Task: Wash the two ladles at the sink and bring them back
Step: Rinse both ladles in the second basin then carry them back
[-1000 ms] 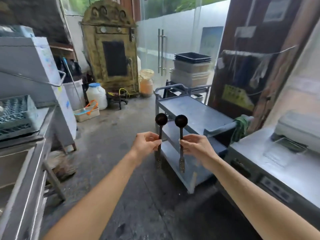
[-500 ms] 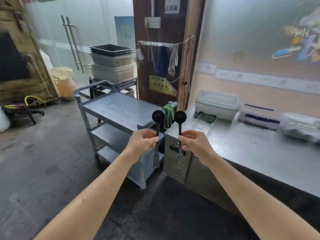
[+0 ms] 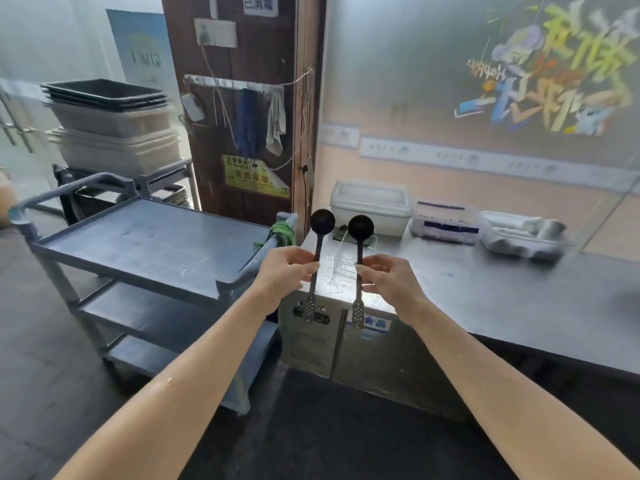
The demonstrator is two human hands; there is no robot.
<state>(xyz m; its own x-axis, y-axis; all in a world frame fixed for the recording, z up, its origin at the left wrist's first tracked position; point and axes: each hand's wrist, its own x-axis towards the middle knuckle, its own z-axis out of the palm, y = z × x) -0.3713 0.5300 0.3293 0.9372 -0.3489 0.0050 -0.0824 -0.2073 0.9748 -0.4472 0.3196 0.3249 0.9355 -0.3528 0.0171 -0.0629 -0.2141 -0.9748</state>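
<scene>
Two black ladles are held upright in front of me, bowls up and perforated metal handle ends hanging down. My left hand (image 3: 284, 271) grips the stem of the left ladle (image 3: 322, 221). My right hand (image 3: 389, 278) grips the stem of the right ladle (image 3: 360, 227). Both ladles hover over the near left corner of a steel counter (image 3: 485, 292). No sink is in view.
A grey three-shelf plastic cart (image 3: 138, 244) stands left of the counter, a green cloth (image 3: 282, 233) on its handle. Stacked tubs (image 3: 114, 129) sit behind it. On the counter's back edge are a white lidded box (image 3: 370, 206) and wrapped packages (image 3: 519, 233). Dark floor lies below.
My view has swung right, away from the sink-side bench and glass door, to face the steel counter. The counter and cart are closer. Both hands still hold the ladles upright the same way.
</scene>
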